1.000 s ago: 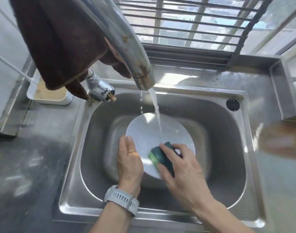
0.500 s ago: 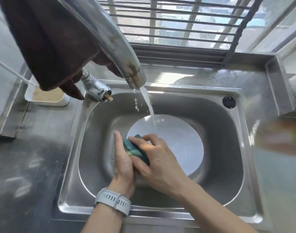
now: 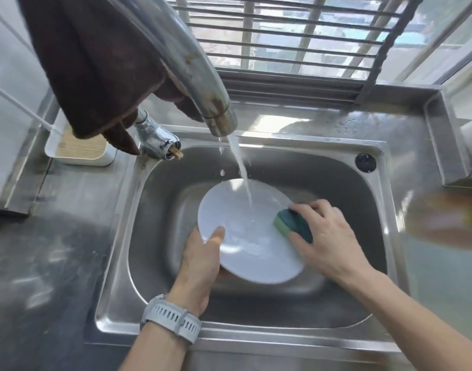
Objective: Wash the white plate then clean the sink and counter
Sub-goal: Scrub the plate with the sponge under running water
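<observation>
Over the steel sink (image 3: 384, 210), under running water, the white plate (image 3: 245, 231) is gripped at its near-left rim by the left hand (image 3: 200, 263), while a green sponge (image 3: 292, 227) is clasped by the right hand (image 3: 328, 239) on its right edge.

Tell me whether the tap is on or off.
On: a stream of water runs from the faucet spout onto the white plate.

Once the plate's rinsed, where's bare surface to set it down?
Counter left of the sink, in front of the white tray: bare steel. The back ledge between sink rim and window is narrow. The basin middle is crowded: left hand holding the plate, right hand gripping the sponge. Right counter is blurred; cannot tell.
</observation>
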`<state>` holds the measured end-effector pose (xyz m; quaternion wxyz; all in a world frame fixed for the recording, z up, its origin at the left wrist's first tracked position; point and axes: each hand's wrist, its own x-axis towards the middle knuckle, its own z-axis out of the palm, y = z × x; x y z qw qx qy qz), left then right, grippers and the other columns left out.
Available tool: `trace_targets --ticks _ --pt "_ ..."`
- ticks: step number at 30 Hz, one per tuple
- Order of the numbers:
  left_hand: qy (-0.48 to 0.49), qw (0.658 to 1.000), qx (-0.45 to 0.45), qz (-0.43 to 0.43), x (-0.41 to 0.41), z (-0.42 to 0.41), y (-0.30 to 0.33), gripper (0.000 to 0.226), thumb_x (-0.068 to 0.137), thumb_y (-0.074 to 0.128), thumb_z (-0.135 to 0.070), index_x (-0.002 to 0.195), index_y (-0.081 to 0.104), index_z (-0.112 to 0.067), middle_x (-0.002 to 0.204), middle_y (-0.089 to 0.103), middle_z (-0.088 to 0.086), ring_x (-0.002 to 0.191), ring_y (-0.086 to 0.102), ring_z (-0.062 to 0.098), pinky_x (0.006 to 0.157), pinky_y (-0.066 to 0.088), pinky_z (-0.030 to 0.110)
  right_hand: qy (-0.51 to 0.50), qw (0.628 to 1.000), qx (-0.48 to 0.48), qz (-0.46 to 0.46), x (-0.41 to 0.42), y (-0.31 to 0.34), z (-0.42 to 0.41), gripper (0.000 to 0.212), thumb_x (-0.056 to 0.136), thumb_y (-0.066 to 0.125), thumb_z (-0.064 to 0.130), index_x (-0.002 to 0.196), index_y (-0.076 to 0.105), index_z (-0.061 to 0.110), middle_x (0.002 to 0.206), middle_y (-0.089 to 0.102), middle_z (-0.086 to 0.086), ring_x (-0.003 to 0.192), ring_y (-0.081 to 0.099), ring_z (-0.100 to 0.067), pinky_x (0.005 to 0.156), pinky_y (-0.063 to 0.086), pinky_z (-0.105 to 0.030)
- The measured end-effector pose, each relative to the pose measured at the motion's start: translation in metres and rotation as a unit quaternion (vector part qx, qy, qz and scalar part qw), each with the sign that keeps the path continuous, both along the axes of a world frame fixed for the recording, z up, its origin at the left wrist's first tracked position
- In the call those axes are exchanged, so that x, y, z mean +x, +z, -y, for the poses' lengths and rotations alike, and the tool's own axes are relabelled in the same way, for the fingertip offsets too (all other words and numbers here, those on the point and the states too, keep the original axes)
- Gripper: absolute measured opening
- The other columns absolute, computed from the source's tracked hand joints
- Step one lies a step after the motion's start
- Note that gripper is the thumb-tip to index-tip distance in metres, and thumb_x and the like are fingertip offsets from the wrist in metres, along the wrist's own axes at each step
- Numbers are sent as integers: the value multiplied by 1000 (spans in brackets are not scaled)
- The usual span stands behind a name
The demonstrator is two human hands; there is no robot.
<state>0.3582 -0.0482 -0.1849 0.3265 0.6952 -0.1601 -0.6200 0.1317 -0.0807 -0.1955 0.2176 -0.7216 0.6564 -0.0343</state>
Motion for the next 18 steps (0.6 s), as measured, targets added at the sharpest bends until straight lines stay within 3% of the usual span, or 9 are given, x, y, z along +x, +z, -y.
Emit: trace_targets --ticks 5,9,11,14,18 --pt "-81 992 -45 84 -6 1 7 26 96 61 -29 122 65 -33 108 77 -7 104 72 19 92 60 47 -34 998 16 59 43 -10 33 51 85 61 50 132 47 38 122 47 0 110 49 -26 95 46 -41" --pt "-111 991 -42 65 -6 4 12 38 75 63 -31 112 73 -32 99 80 -5 100 75 21 94 58 53 36 979 19 201 94 -1 29 47 86 63 46 130 49 39 116 47 4 108 51 -22 93 47 -39" --pt "-119 990 -42 63 -2 4 15 33 74 62 -27 104 75 -31 96 81 -2 100 74 24 96 57 54 61 973 19 220 102 2 32 48 87 63 46 132 48 41 115 46 6 108 51 -20 93 47 -36" --pt "-118 990 -39 67 4 2 21 29 69 60 -28 92 76 -34 90 80 1 98 73 30 95 57 57 41 984 15 171 89 -6 49 50 88 59 47 136 45 41 118 48 3 111 50 -23 95 44 -37" --pt "-72 992 -61 88 14 1 25 19 80 62 -28 93 76 -26 88 79 -2 93 73 26 88 59 54 -43 998 8 50 45 -12 54 54 85 61 51 135 44 39 119 50 -3 108 48 -28 92 44 -39"
